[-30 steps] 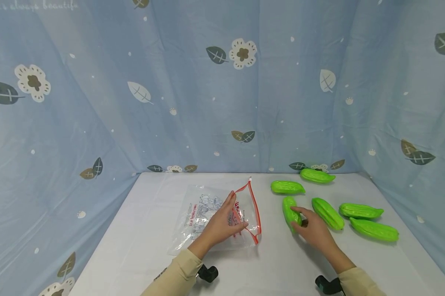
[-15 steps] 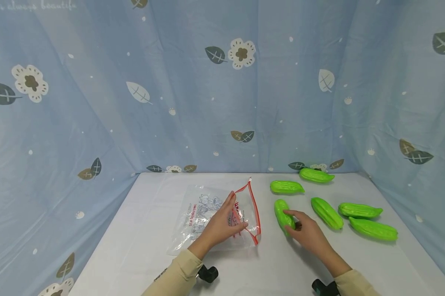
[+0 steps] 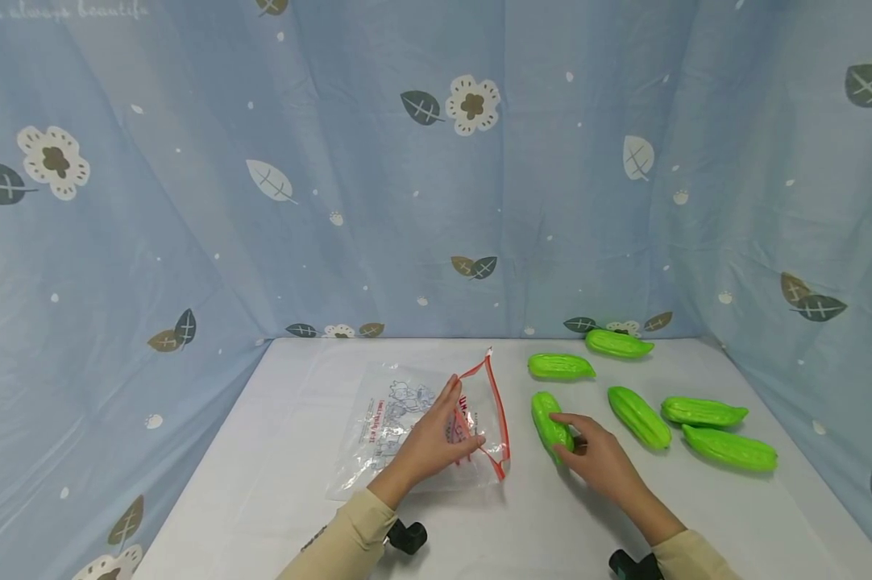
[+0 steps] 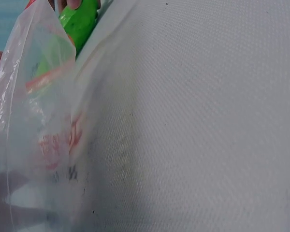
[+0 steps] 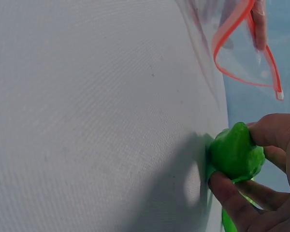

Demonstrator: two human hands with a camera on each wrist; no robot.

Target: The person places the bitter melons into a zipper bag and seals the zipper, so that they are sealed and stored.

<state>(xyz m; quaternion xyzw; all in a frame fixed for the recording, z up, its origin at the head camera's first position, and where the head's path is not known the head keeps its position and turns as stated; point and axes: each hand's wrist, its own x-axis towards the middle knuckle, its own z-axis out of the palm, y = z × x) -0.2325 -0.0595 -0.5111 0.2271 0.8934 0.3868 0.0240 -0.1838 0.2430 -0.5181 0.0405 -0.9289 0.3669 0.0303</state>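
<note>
My right hand (image 3: 603, 455) pinches a bright green, ridged bitter melon (image 3: 546, 419) between thumb and fingers, low over the white table; the right wrist view shows this melon (image 5: 236, 153) end-on. To its left lies a clear plastic zip bag (image 3: 400, 403) with a red-edged mouth that gapes toward the melon. My left hand (image 3: 432, 439) is at that mouth, fingers straight and thumb spread apart, propping it up. In the left wrist view the bag's film (image 4: 34, 111) covers part of the melon (image 4: 82, 24).
Several more bitter melons lie to the right: one melon (image 3: 561, 366) behind the held one, another melon (image 3: 619, 344) at the back edge, a slanted melon (image 3: 639, 417), and a pair at far right, including the front melon (image 3: 729, 449). A patterned blue curtain (image 3: 378, 201) surrounds the white table (image 3: 262, 451).
My right hand has moved a little left with the bitter melon, away from the other melons and closer to the bag's mouth. My left hand and the bag have stayed put.
</note>
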